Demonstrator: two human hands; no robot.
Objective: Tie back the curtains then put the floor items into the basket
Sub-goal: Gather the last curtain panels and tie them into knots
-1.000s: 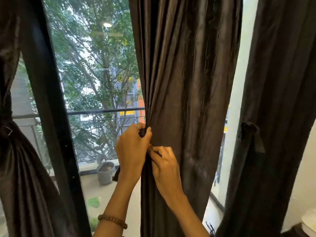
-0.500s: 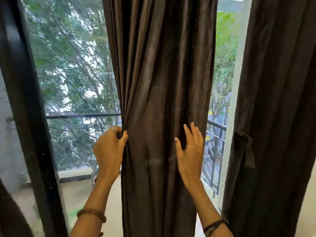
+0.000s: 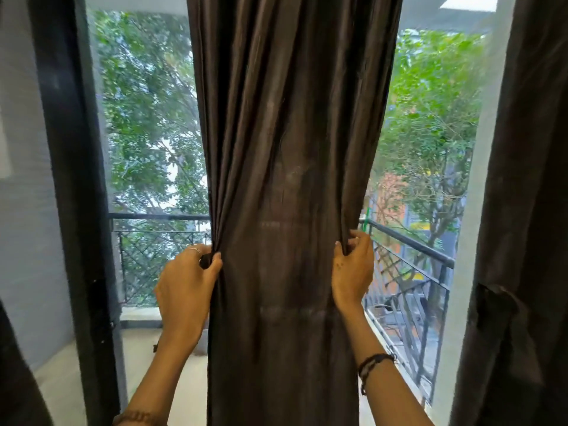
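Middle curtain panel [image 3: 285,179] hangs dead ahead of me, long axis vertical, running from above the top of the view down past the bottom edge, between the two arms. Dark brown fabric, folds running straight up and down.

Left hand [image 3: 187,281] grips the panel's left edge, thumb and fingers curled round a pinch of gathered fabric. Right hand [image 3: 353,272] grips the right edge at about the same height, fingers hooked over the hem. Neither hand is nearer; the panel sits between them, both touching it, one edge each.

My read: the step in hand is gathering this panel into a bunch. That calls for bringing the two edges together across the vertical axis, then binding at roughly hand height. I see no tie-back on this panel from here; cannot tell where it is.

Right curtain [image 3: 522,210] at the frame edge shows a dark tie [image 3: 491,305] hanging loose, apparently not tied. Balcony railing [image 3: 408,244] and trees behind the glass. Floor items and basket not in view.
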